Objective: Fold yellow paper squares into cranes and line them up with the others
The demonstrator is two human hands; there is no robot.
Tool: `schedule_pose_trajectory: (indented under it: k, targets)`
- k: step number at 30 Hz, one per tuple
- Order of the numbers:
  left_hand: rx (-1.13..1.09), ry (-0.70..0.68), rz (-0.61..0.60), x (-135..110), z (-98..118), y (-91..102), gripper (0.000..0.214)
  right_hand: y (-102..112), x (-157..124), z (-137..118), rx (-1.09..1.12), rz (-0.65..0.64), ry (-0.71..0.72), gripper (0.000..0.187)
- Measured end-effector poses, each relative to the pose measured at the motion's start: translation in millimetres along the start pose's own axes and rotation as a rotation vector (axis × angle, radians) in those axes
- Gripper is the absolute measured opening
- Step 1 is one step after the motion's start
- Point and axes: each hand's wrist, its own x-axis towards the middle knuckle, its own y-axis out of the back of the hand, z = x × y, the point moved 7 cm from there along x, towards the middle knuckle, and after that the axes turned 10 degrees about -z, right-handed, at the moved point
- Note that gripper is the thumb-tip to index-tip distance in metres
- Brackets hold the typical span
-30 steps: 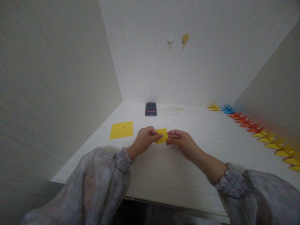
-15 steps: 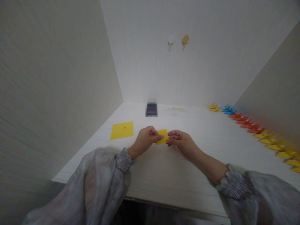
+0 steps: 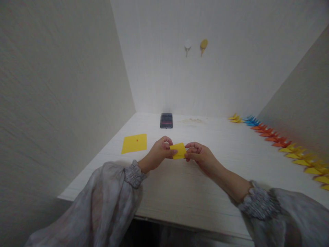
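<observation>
A small folded yellow paper (image 3: pixel 179 151) is held just above the white table (image 3: pixel 180 185), near its middle. My left hand (image 3: pixel 159 154) pinches its left edge with closed fingers. My right hand (image 3: pixel 199 155) pinches its right edge, fingers curled. Both wrists wear grey gathered sleeves.
A flat yellow paper square (image 3: pixel 134 143) lies on the table to the left of my hands. A small dark object (image 3: pixel 166 120) sits near the back wall. Along the right edge runs a row of folded paper pieces (image 3: pixel 280 142) in yellow, blue and orange. Two hooks (image 3: pixel 195 45) hang on the back wall.
The yellow paper has turned slightly between my fingers, and my left fingers have shifted on its edge. My hands stay in nearly the same place.
</observation>
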Motion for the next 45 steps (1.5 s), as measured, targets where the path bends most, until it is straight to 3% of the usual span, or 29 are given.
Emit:
schedule_pose_trajectory:
  k: [8, 21, 28, 38, 45]
  targets:
    - [0.050, 0.040, -0.078, 2, -8, -2.7, 0.041, -2, -3, 4, -0.020, -0.004, -0.058, 0.028]
    - [0.168, 0.116, -0.076, 1, -13, -3.9, 0.044, -7, -2, 7, -0.064, -0.040, -0.106, 0.033]
    - [0.075, 0.156, -0.093, -1, -13, -7.3, 0.049, -5, -3, 8, -0.036, -0.085, -0.109, 0.037]
    - [-0.073, 0.173, -0.257, -5, -16, -15.0, 0.056, 0, -7, 10, -0.008, -0.089, -0.140, 0.043]
    - [-0.064, 0.193, -0.186, -4, -20, -10.2, 0.052, -3, -6, 7, 0.026, -0.121, -0.120, 0.040]
